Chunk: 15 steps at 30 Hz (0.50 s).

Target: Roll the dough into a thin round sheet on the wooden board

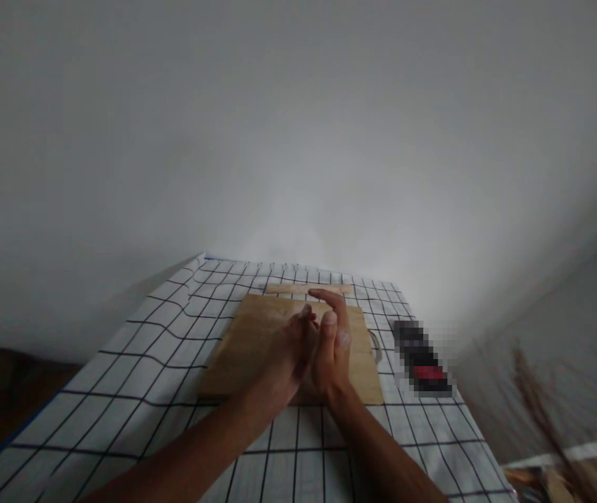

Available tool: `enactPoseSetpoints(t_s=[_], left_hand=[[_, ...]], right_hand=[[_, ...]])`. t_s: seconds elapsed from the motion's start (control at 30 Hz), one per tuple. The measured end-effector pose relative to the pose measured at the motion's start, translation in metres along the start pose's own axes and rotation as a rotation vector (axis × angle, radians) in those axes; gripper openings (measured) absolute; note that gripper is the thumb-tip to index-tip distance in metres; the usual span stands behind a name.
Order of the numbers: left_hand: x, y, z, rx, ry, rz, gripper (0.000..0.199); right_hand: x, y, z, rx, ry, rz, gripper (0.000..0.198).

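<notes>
My left hand [297, 342] and my right hand [334, 346] are brought together, palm toward palm, above a wooden cutting board [233, 353]. The left fingers are curled in and a little blurred. The right thumb points up, while the right fingers bend forward and over toward the left. White powder shows on the skin of both hands. Whatever may lie between the palms is hidden. A pale dusting also marks the board's far part, just behind the fingers.
Behind the board lies a long pale wooden stick [280, 288]. A light loop handle [376, 346] sticks out at the board's right edge. Farther right is a blurred-out dark object [421, 356] with a red patch. A white cloth with black grid lines [156, 349] covers the table, which meets a wall [298, 140].
</notes>
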<state>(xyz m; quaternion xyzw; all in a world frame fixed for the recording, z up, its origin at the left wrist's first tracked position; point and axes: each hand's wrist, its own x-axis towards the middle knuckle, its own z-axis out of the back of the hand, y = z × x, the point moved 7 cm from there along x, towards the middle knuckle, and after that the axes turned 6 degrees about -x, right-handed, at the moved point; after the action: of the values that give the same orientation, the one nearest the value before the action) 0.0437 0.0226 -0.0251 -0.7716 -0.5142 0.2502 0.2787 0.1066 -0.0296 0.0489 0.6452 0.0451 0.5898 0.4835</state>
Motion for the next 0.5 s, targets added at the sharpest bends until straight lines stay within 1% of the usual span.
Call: enactPoseSetpoints(t_s=[0.1, 0.2, 0.3, 0.37, 0.43, 0.5], left_hand=[[-0.007, 0.007, 0.000, 0.042, 0.015, 0.066, 0.028], [-0.010, 0.010, 0.004, 0.060, -0.007, 0.072, 0.028], [-0.009, 0.009, 0.011, -0.035, -0.077, 0.042, 0.022], [-0.008, 0.010, 0.015, -0.114, -0.116, 0.072, 0.020], [-0.006, 0.009, 0.015, -0.156, -0.107, 0.096, 0.017], [-0.005, 0.004, 0.012, -0.133, -0.060, 0.071, 0.020]], right_hand=[[0.007, -0.012, 0.014, -0.004, -0.040, -0.093, 0.046], [0.009, -0.016, 0.017, -0.017, -0.028, -0.102, 0.048], [0.007, -0.018, 0.014, 0.001, -0.021, -0.102, 0.050], [0.005, -0.018, 0.009, 0.038, 0.002, -0.103, 0.051], [0.005, -0.016, 0.004, 0.088, 0.039, -0.089, 0.053], [0.004, -0.012, 0.002, 0.147, 0.071, -0.071, 0.053]])
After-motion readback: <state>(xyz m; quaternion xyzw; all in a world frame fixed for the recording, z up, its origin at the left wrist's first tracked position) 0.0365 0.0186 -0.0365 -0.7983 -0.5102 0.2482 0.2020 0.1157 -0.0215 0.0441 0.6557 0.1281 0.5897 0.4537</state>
